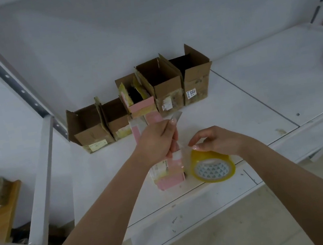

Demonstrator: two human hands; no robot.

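Both your hands are busy above the pink box (167, 177), which lies on the shelf (256, 91) near its near edge. Your left hand (155, 140) has its fingers curled round a knife (176, 117), with the blade pointing far and right. Your right hand (216, 141) pinches a clear strip (184, 154) between thumb and fingertips, just above the tape roll (213, 168). The roll sits tilted just right of the box; whether they touch, you cannot tell. Five open cartons (168, 83) stand in a row at the far wall.
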